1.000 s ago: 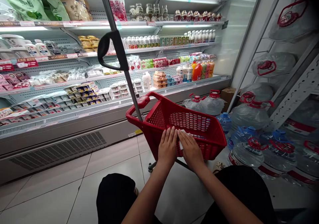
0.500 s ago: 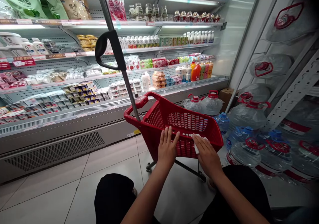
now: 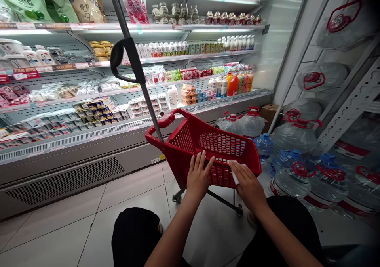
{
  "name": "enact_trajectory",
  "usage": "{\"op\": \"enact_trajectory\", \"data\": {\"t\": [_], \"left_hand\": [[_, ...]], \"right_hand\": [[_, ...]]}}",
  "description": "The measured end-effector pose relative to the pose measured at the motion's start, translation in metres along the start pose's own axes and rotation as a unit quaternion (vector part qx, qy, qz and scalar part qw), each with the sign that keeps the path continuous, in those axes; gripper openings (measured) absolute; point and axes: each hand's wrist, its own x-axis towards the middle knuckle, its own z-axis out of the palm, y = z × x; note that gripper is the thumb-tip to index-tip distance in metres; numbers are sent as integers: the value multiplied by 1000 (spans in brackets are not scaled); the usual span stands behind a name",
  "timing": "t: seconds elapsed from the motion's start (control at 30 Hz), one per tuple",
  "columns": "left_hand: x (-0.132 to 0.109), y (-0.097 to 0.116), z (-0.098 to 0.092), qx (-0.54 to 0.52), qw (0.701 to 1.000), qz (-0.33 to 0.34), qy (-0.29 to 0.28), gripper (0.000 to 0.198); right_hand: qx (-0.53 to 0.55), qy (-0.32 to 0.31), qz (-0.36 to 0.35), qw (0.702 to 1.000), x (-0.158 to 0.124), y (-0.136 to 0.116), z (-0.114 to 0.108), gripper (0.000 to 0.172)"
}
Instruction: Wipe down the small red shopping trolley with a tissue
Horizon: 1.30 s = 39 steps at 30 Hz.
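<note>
A red plastic shopping cart (image 3: 175, 160) with slotted basket walls stands on dark legs with casters in front of me, and nothing shows in the visible part of its basket. My left hand (image 3: 198, 179) lies on the near side wall just below the rim, fingers stretched and apart, with nothing in it. Under the fingers of my right hand (image 3: 249, 187) is a white cloth (image 3: 234, 175), perhaps a wipe, pressed against the same wall farther right. Most of that cloth is hidden by the hand. A grey pole with a black grip (image 3: 137, 61) rises from the cart's left end.
Behind the cart runs an open refrigerated shelf unit (image 3: 74, 156) stocked with dairy and drinks. Large water bottles with red handles (image 3: 291, 180) crowd the floor at right, beside a white perforated rack post (image 3: 341, 112). My knees flank the cart's near side.
The cart has shifted slightly to the left, its pole and casters with it. Both hands stay on the near wall, almost where they were, and the cloth is still under my right hand.
</note>
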Motion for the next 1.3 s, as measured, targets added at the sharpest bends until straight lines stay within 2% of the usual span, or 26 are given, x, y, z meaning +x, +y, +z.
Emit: {"op": "enact_trajectory", "data": {"t": [0.1,0.3,0.4,0.47,0.63,0.73,0.8,0.97,1.03,1.1,1.2,1.3], "left_hand": [[0,6,2,6,1000,-9,1,80],[-1,20,9,18,1000,22,1,79],[-1,18,10,18,1000,16,-2,80],[0,13,8,14,1000,20,-7,82],[2,5,6,1,1000,-1,-13,80],[3,10,6,-4,1000,-20,-14,79],[2,16,7,-12,1000,-20,-10,80],[-2,19,6,-34,999,-10,-7,85],[-4,14,3,-40,999,-5,-15,87],[-4,8,1,-44,999,1,-25,90],[-3,0,-1,-49,998,7,-39,92],[-1,-2,0,-55,997,-6,-48,93]], "right_hand": [[0,4,23,1000,-6,5,-1,94],[28,7,-11,1000,30,-38,15,98],[39,11,-20,999,39,-45,19,96],[36,6,-23,999,33,-35,18,94],[10,-6,23,1000,-5,15,9,86],[-9,-2,49,999,-12,25,9,83],[-12,2,42,999,-2,14,13,84],[-1,15,-26,1000,36,-36,24,92],[-2,13,-26,1000,39,-39,24,91],[-2,0,-21,1000,31,-28,20,88],[-13,-17,2,1000,8,3,13,82],[-35,-21,25,999,-11,24,9,81]]}}
